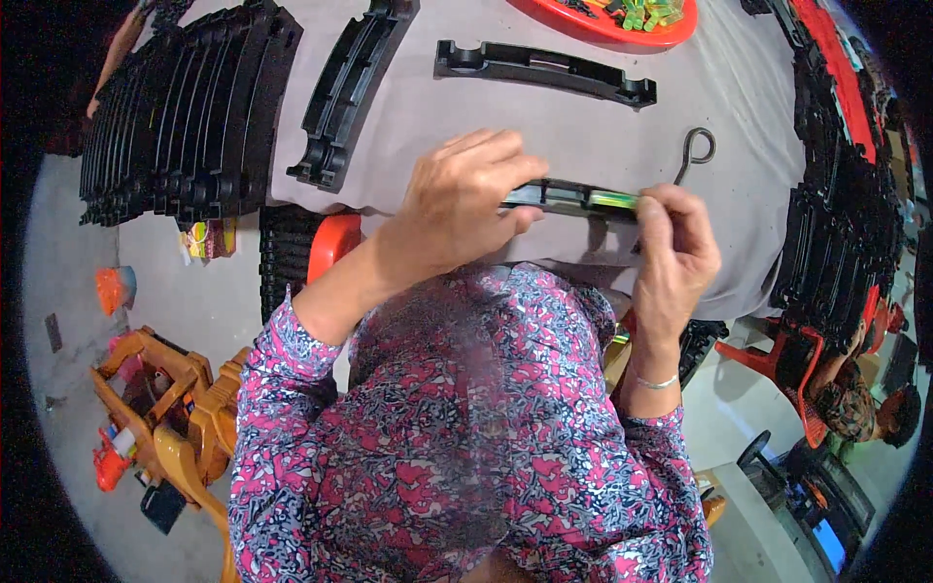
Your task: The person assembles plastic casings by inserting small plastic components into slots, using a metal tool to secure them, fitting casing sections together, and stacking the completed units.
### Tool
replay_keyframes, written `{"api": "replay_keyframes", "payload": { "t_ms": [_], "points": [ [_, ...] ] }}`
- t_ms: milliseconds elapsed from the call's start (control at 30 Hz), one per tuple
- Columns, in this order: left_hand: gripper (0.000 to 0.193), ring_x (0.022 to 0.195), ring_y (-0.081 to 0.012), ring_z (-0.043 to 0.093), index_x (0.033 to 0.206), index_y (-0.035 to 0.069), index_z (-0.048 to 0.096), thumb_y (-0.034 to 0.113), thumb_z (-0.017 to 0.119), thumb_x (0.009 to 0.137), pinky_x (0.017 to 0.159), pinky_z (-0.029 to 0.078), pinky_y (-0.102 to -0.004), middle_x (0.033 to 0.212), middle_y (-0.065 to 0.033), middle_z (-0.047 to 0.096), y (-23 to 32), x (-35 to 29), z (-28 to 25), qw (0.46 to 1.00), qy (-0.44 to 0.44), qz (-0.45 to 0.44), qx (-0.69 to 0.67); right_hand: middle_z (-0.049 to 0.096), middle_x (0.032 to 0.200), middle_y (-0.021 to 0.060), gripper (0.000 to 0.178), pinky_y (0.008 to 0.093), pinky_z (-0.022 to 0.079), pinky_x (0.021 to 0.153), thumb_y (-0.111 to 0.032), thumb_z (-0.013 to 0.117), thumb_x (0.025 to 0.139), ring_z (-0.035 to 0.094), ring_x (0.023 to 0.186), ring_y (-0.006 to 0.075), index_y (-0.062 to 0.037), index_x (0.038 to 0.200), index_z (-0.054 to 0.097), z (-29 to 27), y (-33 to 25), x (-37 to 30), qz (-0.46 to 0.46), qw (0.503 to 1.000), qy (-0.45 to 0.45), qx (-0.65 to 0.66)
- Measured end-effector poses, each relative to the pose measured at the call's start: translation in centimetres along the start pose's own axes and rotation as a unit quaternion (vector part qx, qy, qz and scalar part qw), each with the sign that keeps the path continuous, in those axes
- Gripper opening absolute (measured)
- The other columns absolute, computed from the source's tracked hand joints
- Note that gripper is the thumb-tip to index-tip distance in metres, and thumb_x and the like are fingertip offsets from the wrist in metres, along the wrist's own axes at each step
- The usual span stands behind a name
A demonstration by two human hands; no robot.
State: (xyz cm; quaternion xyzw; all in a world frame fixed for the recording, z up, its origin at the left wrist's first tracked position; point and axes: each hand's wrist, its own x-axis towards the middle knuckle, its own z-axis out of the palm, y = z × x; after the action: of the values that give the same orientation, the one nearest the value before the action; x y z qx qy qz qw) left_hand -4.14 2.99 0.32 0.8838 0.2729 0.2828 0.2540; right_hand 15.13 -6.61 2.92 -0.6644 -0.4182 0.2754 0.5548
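Note:
In front of my body a black plastic spirit-level frame [564,197] lies between my hands, over the cloth's near edge. My left hand [466,189] is closed over its left end, thumb on the near side and fingers on the far side. A bright green level vial [613,200] sits along the right part of the frame. My right hand [680,238] pinches at the vial's right end with thumb and forefinger; the fingertips cover the frame's end there. Just beyond that hand lies a dark metal rod with a looped end [700,146].
Two more black frames lie on the grey cloth, one slanted [355,92] and one crosswise [544,73]. Many stand stacked at the left [185,117], others at the right [841,223]. A red tray [622,37] holds green vials at the back. Another person [865,408] sits far right.

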Motion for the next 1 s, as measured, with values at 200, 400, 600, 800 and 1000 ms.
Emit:
{"api": "replay_keyframes", "payload": {
  "t_ms": [200,400,600,800,1000],
  "points": [
    [0.040,0.083,-0.0313,0.061,0.103,0.004,0.065,0.014,0.081,0.068,0.070,0.051,-0.0397,0.087,-0.0115,0.056,0.4,-0.8,-0.3,0.998,0.009,-0.054,0.013,0.060,0.087,-0.0019,0.004,0.0189,0.043,0.070,0.000,0.064,0.091,0.052,0.078,0.0055,0.0002,0.095,0.064,-0.8,0.1,-0.6,-0.012,0.998,0.014,0.053],
    [0.060,0.085,-0.0354,0.060,0.121,0.006,0.057,0.019,0.081,0.068,0.072,0.050,-0.0442,0.092,-0.0134,0.054,2.4,-1.5,-0.5,0.995,-0.028,-0.097,0.025,0.062,0.087,-0.0017,0.006,0.0201,0.043,0.070,-0.006,0.065,0.091,0.052,0.078,0.0049,-0.0002,0.093,0.065,0.1,1.8,0.7,0.057,0.994,-0.052,0.075],
    [0.076,0.093,-0.0377,0.061,0.134,0.006,0.046,0.029,0.082,0.072,0.079,0.051,-0.0438,0.103,-0.0164,0.056,3.8,-2.5,0.1,0.971,-0.134,-0.086,-0.176,0.062,0.087,0.0005,0.010,0.0206,0.038,0.065,-0.011,0.066,0.092,0.049,0.072,0.0053,-0.0020,0.096,0.064,1.9,2.1,2.7,0.134,0.956,-0.121,0.233],
    [0.048,0.106,-0.0334,0.060,0.122,0.008,0.058,0.006,0.072,0.076,0.086,0.050,-0.0420,0.113,-0.0120,0.059,2.1,0.1,-0.5,0.996,-0.070,-0.007,-0.060,0.059,0.084,-0.0005,0.006,0.0226,0.044,0.069,-0.007,0.064,0.091,0.051,0.072,0.0072,-0.0025,0.094,0.063,1.5,2.5,4.9,0.159,0.901,-0.209,0.345],
    [0.043,0.120,-0.0280,0.050,0.109,0.010,0.064,0.010,0.075,0.067,0.105,0.037,-0.0522,0.108,-0.0061,0.059,-0.4,3.3,0.6,0.980,-0.034,0.177,0.089,0.059,0.086,0.0010,0.005,0.0240,0.046,0.072,-0.007,0.064,0.091,0.055,0.076,0.0088,-0.0027,0.095,0.062,0.2,2.8,5.4,0.120,0.915,-0.118,0.367]
  ]
}}
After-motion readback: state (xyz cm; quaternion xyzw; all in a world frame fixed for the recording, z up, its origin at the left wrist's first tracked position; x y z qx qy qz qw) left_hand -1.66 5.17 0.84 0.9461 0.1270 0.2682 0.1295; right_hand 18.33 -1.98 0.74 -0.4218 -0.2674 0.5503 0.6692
